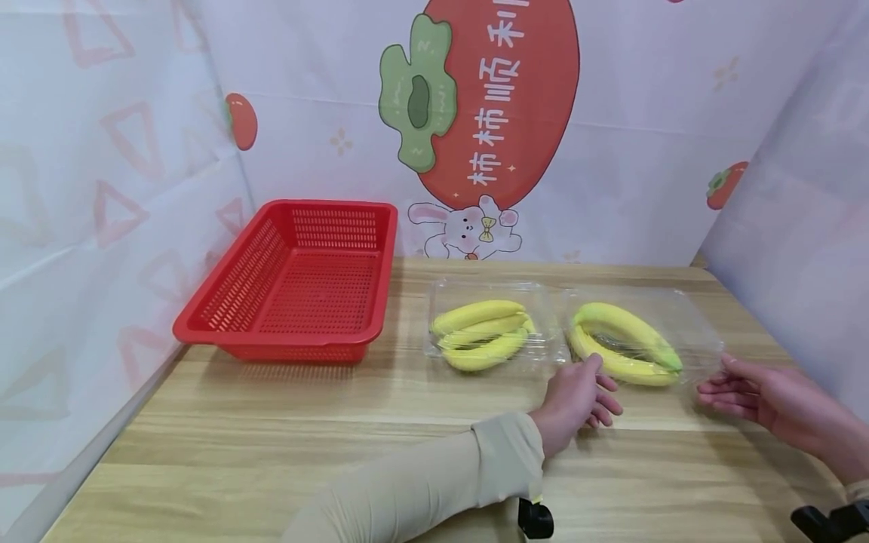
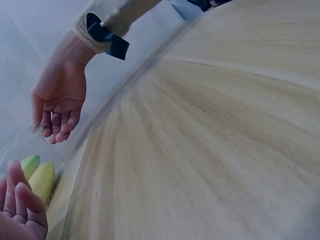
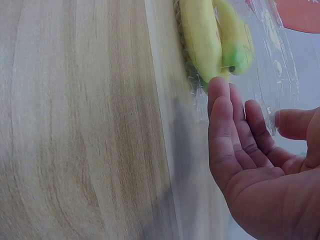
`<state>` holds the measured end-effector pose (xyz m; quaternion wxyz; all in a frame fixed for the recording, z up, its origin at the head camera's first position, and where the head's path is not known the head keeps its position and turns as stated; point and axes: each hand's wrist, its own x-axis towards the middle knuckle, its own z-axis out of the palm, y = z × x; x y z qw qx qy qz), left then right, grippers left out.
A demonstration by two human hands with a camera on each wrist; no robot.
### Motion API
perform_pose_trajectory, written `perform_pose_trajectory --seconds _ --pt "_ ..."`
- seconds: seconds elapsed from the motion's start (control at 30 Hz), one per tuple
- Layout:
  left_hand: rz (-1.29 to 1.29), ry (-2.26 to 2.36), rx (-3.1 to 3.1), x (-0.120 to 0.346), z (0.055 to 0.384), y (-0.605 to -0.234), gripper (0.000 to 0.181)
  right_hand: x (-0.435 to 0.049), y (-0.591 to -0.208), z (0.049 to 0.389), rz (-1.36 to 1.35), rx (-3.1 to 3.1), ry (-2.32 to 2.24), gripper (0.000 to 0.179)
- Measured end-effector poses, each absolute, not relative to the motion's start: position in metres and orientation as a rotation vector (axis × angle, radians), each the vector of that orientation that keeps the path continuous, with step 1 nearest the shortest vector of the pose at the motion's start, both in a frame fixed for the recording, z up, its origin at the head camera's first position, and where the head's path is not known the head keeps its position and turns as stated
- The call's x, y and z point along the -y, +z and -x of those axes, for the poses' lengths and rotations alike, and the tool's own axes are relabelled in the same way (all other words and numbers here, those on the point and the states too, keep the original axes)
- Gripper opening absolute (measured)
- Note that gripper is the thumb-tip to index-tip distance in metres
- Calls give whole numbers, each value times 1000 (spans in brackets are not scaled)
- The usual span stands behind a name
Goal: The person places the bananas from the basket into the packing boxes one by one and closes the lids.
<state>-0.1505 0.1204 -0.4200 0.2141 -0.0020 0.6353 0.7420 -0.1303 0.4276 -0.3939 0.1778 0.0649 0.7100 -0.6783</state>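
Two clear plastic boxes hold bananas on the table. Within the right box (image 1: pixel 689 317) lie yellow bananas (image 1: pixel 627 332) with green tips, seen through the plastic. My left hand (image 1: pixel 573 400) is at this box's near left side, fingers loosely bent; whether it touches the plastic cannot be told. At the near right corner is my right hand (image 1: pixel 781 400), its thumb against the plastic edge and its fingers relaxed, slightly bent. In the right wrist view, the plastic edge runs close to the thumb (image 3: pixel 295 124). The left box (image 1: pixel 543 302) contains a bunch of bananas (image 1: pixel 482 332).
A red perforated basket (image 1: pixel 281 338) stands at the back left of the wooden table (image 1: pixel 380 422), with nothing in it. Printed white sheets (image 1: pixel 624 196) enclose the table at the back and sides.
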Motion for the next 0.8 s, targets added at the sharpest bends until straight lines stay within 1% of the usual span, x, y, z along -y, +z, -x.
perform_pose_trajectory --seconds 0.13,0.67,0.8 --pt "47 2083 -1747 -121 152 -420 42 -426 -395 131 -151 -2031 -1919 47" --pt "203 2153 -1763 -132 147 -414 41 -423 -398 129 -259 -2122 -1939 44" --pt "230 2178 -1778 -135 146 -415 36 -423 -401 129 -239 -2122 -1967 45"
